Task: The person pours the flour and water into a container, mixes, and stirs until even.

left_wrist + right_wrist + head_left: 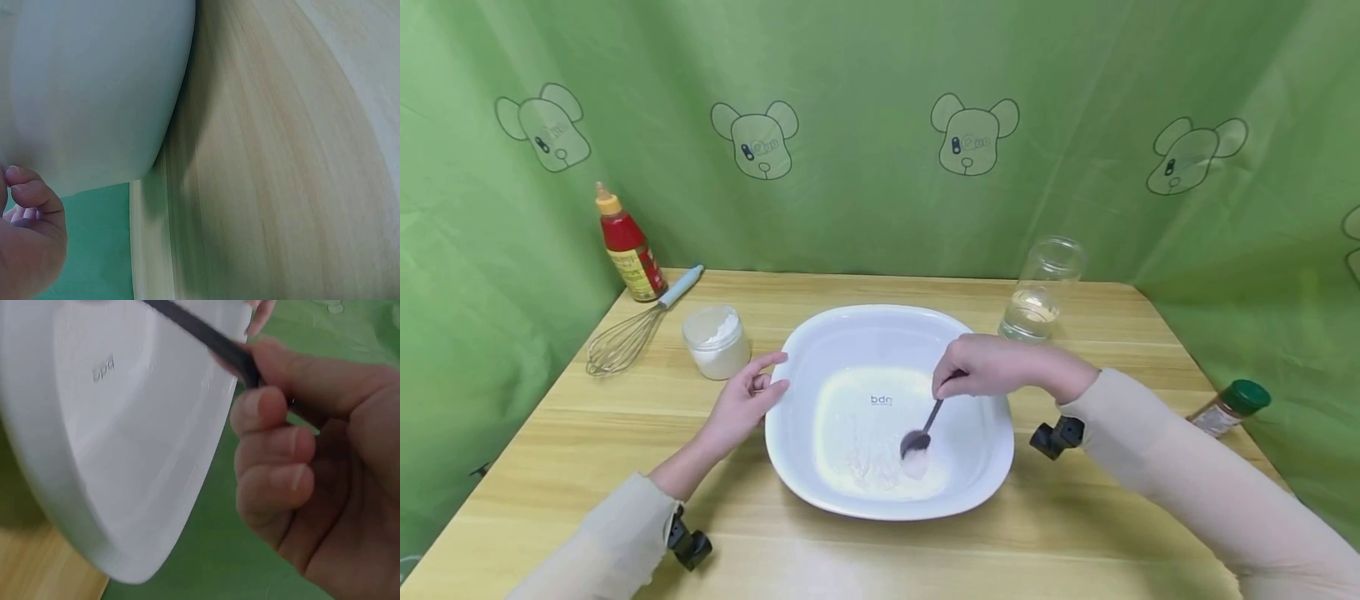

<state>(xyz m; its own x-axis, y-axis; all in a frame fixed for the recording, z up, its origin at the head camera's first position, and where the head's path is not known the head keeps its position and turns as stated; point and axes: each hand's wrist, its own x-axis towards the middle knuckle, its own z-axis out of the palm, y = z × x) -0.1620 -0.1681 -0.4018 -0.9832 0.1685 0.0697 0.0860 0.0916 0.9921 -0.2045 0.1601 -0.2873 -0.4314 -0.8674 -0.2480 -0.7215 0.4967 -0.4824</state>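
Left grip, apparently against the white basin

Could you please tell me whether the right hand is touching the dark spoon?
Touching: the right wrist view shows the right hand pinching the dark spoon by its handle, with no gap between them.

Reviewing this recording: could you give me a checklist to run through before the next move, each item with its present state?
1. Spoon held in right hand: ok.
2. Left hand touching the basin at its rim: ok.
3. Left hand's hold firm: cannot tell.
4. White substance spread evenly across the basin: not ok; some lies heaped by the spoon's bowl.
5. Clear glass upright, liquid inside: ok.
6. Whisk out of the way: ok, lying left of the basin.
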